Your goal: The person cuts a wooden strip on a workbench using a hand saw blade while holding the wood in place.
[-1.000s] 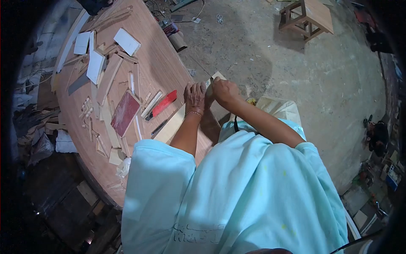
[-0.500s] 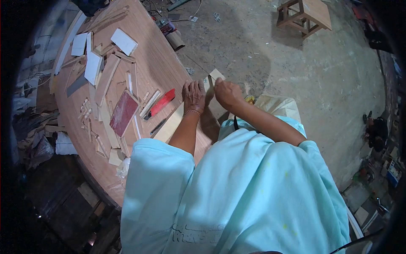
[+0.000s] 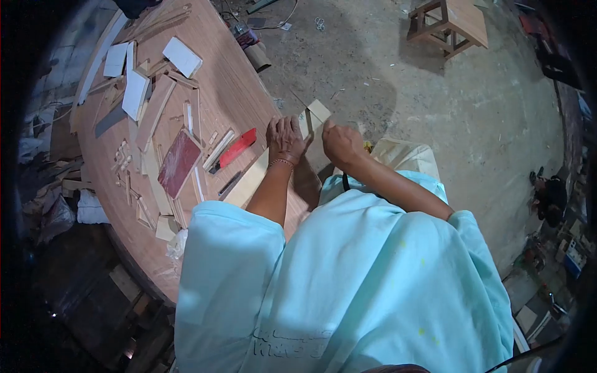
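My left hand (image 3: 285, 138) lies flat at the table's right edge, fingers stretched forward, pressing on a long pale wooden board (image 3: 250, 182). The board runs under it and its far end sticks out past the table. My right hand (image 3: 344, 146) is closed in a fist just right of that end. Whatever it holds is hidden by the fingers. Across the board near its end, a thin dark line shows. Left of my left hand lie a red-handled tool (image 3: 238, 149) and a dark slim tool (image 3: 229, 184).
The wooden table (image 3: 239, 93) carries white-faced offcuts (image 3: 135, 93), a dark red panel (image 3: 180, 163), thin strips and small wooden pieces. A wooden stool (image 3: 457, 25) stands on the concrete floor at the far right. Scrap wood is piled left of the table.
My right fist has moved slightly right, away from the board's end. My left hand stays pressed on the board.
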Action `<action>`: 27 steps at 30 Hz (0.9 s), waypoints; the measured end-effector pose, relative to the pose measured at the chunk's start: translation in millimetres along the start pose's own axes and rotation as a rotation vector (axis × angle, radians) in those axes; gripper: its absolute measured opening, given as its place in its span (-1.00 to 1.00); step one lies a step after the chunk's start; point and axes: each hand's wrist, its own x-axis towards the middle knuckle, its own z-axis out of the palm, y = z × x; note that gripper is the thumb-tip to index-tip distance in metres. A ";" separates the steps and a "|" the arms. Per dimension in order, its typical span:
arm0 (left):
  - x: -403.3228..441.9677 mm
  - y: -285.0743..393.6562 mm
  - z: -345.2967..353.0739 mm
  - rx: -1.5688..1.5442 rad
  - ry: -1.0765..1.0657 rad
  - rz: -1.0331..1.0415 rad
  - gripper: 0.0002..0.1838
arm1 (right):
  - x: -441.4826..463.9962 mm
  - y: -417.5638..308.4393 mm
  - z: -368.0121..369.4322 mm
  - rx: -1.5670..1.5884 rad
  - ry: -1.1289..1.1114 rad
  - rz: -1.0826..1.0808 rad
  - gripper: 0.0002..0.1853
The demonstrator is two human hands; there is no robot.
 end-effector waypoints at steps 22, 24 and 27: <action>0.3 -5.0 11.2 0.154 0.052 0.079 -0.59 | 10.2 5.5 13.5 0.171 0.233 -0.089 -0.85; 1.0 3.0 -10.8 0.019 -0.080 -0.011 -0.64 | -2.1 5.3 2.4 0.106 0.085 0.030 -0.82; -0.6 -3.6 7.1 0.035 0.042 0.043 -0.68 | 20.2 4.4 18.1 0.124 0.177 -0.056 -0.84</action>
